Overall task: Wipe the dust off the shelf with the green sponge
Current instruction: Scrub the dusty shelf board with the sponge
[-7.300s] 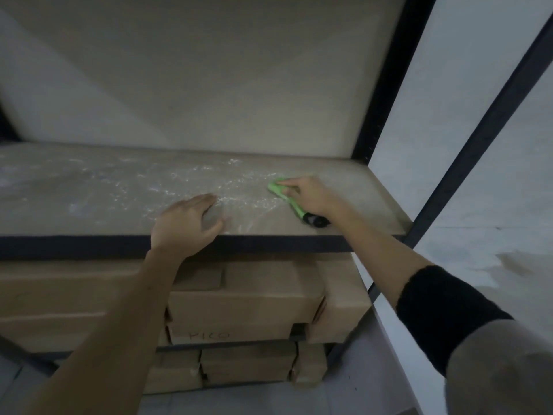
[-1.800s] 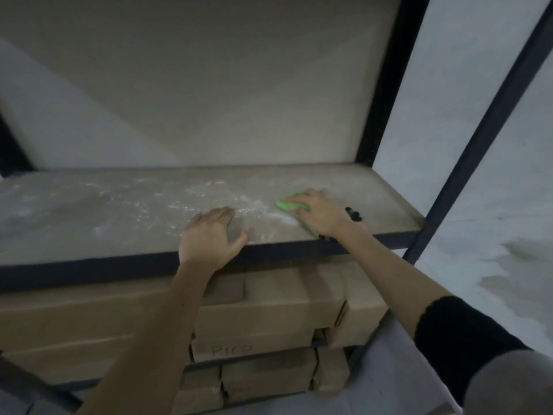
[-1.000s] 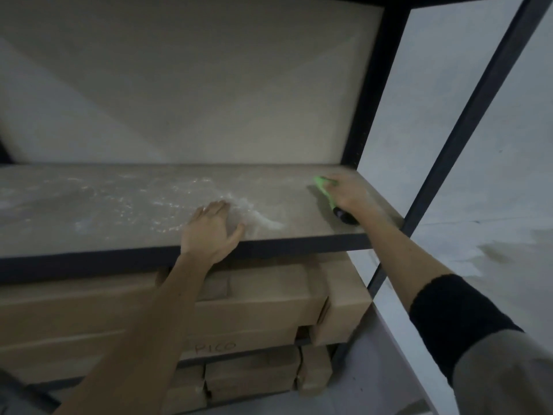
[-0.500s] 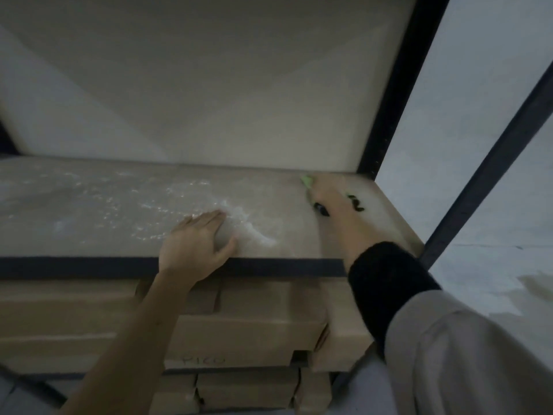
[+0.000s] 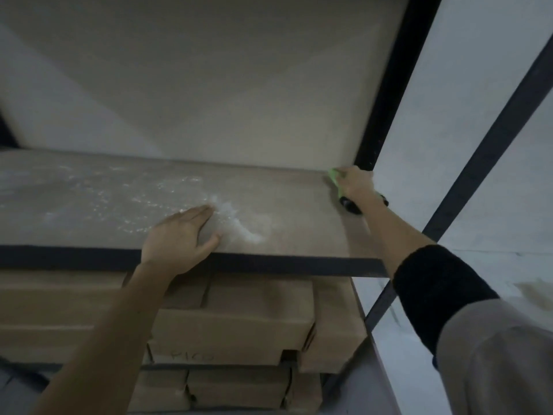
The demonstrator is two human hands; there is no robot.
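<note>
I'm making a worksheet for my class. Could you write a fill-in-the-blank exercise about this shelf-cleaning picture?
1. The right hand holds a sponge coloured ____.
2. The sponge is at the shelf's back ____ corner.
3. The left hand rests flat on the shelf beside a patch of white ____.
4. Under the shelf lie stacked cardboard ____.

Missing words: green; right; dust; boxes

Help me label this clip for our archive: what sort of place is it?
Probably a storeroom or warehouse corner. A dusty board shelf sits in a black metal rack frame, flat cardboard boxes are stacked on the level below, and bare pale walls surround it.
</note>
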